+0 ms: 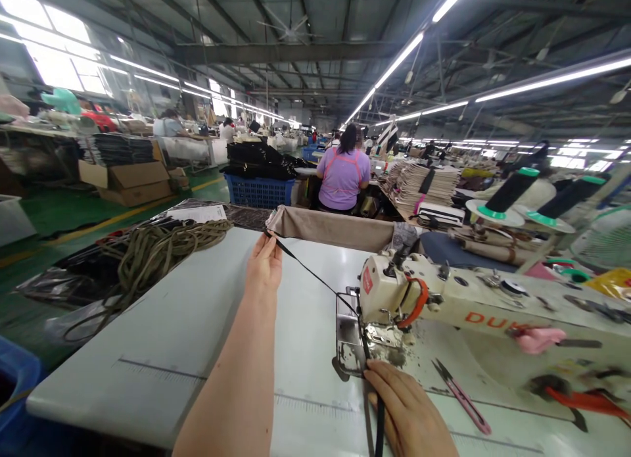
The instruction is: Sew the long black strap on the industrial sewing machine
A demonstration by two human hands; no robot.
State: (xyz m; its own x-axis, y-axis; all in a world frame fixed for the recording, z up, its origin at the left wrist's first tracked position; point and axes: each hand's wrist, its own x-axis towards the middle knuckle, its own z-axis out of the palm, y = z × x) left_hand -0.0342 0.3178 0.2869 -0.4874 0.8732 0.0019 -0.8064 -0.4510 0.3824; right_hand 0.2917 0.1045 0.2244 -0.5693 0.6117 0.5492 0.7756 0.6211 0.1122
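Note:
My left hand (265,263) reaches out over the far side of the white table and pinches one end of a narrow black strap (380,427). From there the strap runs taut and slanting to the needle area of a cream sewing machine (478,319), then down toward me. My right hand (407,408) lies on the strap just in front of the metal needle plate (349,329), fingers together, with the strap passing under them. The thumb is mostly hidden. Pink-handled thread snips (463,398) rest on the table to the right of my right hand.
Coiled olive cord (162,250) is heaped at the table's left edge. A beige fabric-lined trough (330,227) borders the far edge. Black thread cones (510,194) stand at right. A person in purple (344,174) sits ahead, near a blue crate (259,189). A blue bin (17,378) stands lower left.

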